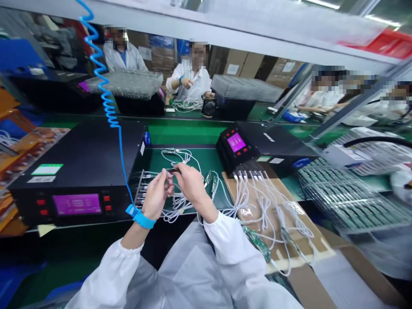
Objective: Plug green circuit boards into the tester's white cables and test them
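Note:
My left hand [157, 194], with a blue strap [140, 216] at the wrist, is closed in a pinch at the left end of a small dark thin piece [174, 170]. My right hand [192, 183] grips the same piece from the right, and its fingers cover much of it, so its kind does not show. Beneath and around both hands lie tangled white cables [177, 201]. Just right of my right hand, small green circuit boards [214, 183] rest on the green bench, joined to white cables.
Black testers with purple screens stand left [77, 203] and right [236, 142]. Cables and boards lie on a cardboard sheet [317, 246]. Clear trays of boards [350, 197] are stacked at right. A coiled blue cord [104, 88] hangs at left. Co-workers sit across the bench.

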A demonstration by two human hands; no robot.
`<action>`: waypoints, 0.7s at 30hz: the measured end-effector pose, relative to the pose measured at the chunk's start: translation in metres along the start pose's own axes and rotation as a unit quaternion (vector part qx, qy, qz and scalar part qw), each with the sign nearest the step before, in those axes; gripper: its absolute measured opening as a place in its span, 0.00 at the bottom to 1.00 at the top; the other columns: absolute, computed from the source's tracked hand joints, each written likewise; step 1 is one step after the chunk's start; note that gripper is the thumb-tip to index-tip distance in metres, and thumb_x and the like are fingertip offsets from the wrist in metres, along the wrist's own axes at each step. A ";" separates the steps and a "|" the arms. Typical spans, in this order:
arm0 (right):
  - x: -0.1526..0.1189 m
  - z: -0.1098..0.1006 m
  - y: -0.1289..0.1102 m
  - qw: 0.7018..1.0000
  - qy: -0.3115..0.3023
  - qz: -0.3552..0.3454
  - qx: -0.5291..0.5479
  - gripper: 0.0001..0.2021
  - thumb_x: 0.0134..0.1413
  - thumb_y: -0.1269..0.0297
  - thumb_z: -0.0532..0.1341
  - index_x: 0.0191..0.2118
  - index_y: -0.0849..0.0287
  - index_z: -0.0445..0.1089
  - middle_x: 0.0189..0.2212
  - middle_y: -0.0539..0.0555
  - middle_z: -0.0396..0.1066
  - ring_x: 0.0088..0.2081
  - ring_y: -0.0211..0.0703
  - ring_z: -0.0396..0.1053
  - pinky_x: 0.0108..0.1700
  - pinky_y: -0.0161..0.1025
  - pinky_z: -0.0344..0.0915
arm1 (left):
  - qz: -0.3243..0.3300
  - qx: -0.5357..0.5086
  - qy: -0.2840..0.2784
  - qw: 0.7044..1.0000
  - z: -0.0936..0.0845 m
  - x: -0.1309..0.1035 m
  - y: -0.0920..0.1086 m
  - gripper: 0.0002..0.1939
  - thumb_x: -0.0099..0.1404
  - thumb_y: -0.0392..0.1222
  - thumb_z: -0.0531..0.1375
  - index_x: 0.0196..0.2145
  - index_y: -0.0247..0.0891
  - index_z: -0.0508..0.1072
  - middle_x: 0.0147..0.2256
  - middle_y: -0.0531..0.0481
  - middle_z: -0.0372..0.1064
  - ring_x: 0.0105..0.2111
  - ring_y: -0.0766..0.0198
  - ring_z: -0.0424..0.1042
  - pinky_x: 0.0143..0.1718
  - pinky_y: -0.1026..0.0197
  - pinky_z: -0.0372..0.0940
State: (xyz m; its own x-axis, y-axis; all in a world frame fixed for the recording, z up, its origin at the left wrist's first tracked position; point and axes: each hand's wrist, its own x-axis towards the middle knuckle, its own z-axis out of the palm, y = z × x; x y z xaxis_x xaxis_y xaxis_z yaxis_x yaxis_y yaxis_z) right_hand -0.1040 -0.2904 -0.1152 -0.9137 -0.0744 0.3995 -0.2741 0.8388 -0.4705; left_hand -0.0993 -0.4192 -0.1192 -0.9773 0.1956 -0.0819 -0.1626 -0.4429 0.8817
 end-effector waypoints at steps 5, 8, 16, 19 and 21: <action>0.013 -0.006 0.017 0.994 0.065 0.053 0.072 0.05 0.70 0.65 0.57 0.44 0.56 0.71 0.39 0.55 0.78 0.40 0.46 0.76 0.44 0.39 0.67 | 0.052 0.079 0.006 0.995 0.004 -0.007 -0.011 0.25 0.66 0.63 0.65 0.30 0.39 0.64 0.27 0.56 0.58 0.22 0.72 0.57 0.22 0.67 0.55; 0.024 -0.013 0.033 0.962 0.144 0.128 0.191 0.06 0.66 0.60 0.61 0.38 0.57 0.69 0.31 0.52 0.75 0.33 0.43 0.74 0.38 0.37 0.68 | 0.070 0.172 0.008 0.983 -0.001 -0.005 -0.016 0.24 0.69 0.65 0.59 0.33 0.41 0.65 0.28 0.55 0.60 0.23 0.68 0.59 0.22 0.65 0.56; 0.045 0.001 0.049 0.879 0.099 0.126 0.448 0.20 0.49 0.47 0.71 0.29 0.57 0.66 0.23 0.47 0.70 0.27 0.37 0.70 0.29 0.32 0.66 | 0.184 0.420 -0.017 0.888 0.009 0.041 -0.018 0.16 0.73 0.46 0.57 0.27 0.40 0.71 0.26 0.51 0.60 0.28 0.61 0.63 0.34 0.59 0.59; 0.065 -0.001 0.075 0.847 0.196 0.204 0.451 0.20 0.51 0.47 0.69 0.29 0.58 0.65 0.23 0.48 0.70 0.26 0.37 0.69 0.28 0.32 0.67 | 0.199 0.452 -0.006 0.870 0.007 0.040 -0.025 0.19 0.73 0.44 0.55 0.24 0.41 0.67 0.26 0.50 0.62 0.29 0.58 0.65 0.38 0.57 0.60; 0.081 -0.007 0.096 0.808 0.296 0.252 0.442 0.17 0.56 0.50 0.67 0.31 0.57 0.63 0.23 0.48 0.70 0.28 0.38 0.72 0.29 0.33 0.68 | 0.182 0.476 -0.009 0.860 -0.001 0.038 -0.032 0.19 0.73 0.44 0.55 0.23 0.42 0.67 0.26 0.49 0.64 0.30 0.57 0.67 0.38 0.56 0.61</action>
State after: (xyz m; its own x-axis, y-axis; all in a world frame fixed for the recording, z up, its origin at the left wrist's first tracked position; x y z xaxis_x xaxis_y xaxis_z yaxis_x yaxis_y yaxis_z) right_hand -0.2018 -0.2119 -0.1226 -0.7441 0.6476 0.1645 -0.2574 -0.0506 -0.9650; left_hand -0.1310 -0.3986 -0.1505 -0.9361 0.2121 0.2805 0.3477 0.4379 0.8291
